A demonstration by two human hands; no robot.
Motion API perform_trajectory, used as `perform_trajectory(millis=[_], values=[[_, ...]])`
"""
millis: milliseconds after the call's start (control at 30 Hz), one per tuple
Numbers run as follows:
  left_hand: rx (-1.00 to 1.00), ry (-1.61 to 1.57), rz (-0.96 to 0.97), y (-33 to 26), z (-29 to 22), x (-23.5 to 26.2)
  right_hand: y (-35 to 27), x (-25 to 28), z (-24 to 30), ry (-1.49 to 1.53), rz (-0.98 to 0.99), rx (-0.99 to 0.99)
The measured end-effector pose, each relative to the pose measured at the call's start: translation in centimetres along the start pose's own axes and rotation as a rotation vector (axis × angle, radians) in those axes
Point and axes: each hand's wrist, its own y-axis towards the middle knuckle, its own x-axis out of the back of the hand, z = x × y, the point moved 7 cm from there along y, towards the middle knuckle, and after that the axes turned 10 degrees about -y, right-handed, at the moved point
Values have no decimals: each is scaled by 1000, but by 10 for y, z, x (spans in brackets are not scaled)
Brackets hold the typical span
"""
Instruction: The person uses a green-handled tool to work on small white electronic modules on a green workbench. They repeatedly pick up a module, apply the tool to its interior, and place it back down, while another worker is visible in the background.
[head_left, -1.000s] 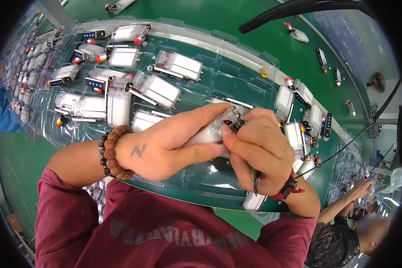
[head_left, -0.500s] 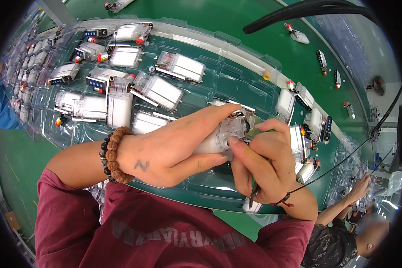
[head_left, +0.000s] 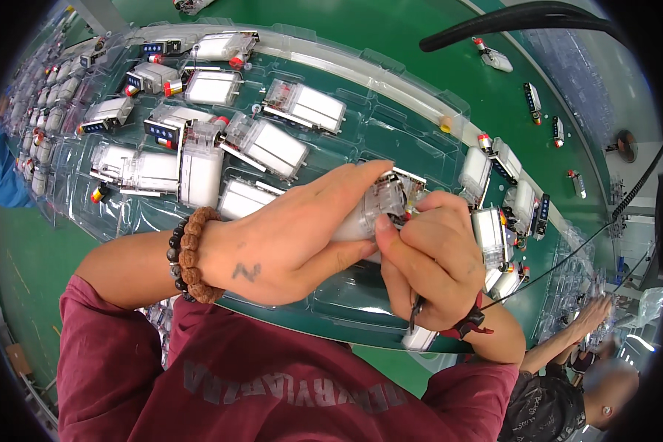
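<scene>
1. Biggest thing here is the long green worktop, curving from the left end round to the right end in this fisheye view
2. On it, a wide clear plastic moulded tray with shallow compartments, covering much of the stretch between near and far edges
3. Left hand comes in over the near edge, fingers and thumb wrapped partway round a white-bodied unit with a clear plastic end, so a firm hold, opened only as wide as the unit
4. Right hand has its fingers curled in, thumb tip up against the clear end of that unit; can't tell what, if anything, the fingertips are pinching
5. That held unit sits above the worktop, right of the middle and closer to the near edge, tilted with its clear end toward the right hand
6. More loose white-and-clear units lie at odd angles toward the left end, others along the right end
7. Thin dark tool pokes out below the right hand's curled fingers, kind hidden
8. Smallest: a little red-and-yellow cylinder near the tray's left end
</scene>
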Motion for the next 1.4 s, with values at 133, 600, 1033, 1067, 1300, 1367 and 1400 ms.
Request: perform_trajectory(millis=[133,600,1033,1067,1300,1367,1400], values=[[46,51,-29,0,1,0,2,-2,-3,24,14,-23],[-30,-30,19,0,1,-1,-5,8,0,-82,-69,-36],[-7,-77,-23,-4,6,-4,-1,-2,-9,142,-19,-85],[7,-78,-29,-5,7,-4,-1,-3,-9,150,-18,-81],[21,-113,8,1,3,-2,0,0,-8,88,-35,-56],[19,-153,18,1,1,-2,3,10,-10,104,-16,-111],[18,-174,24,1,1,-3,4,17,-10,112,-6,-141]])
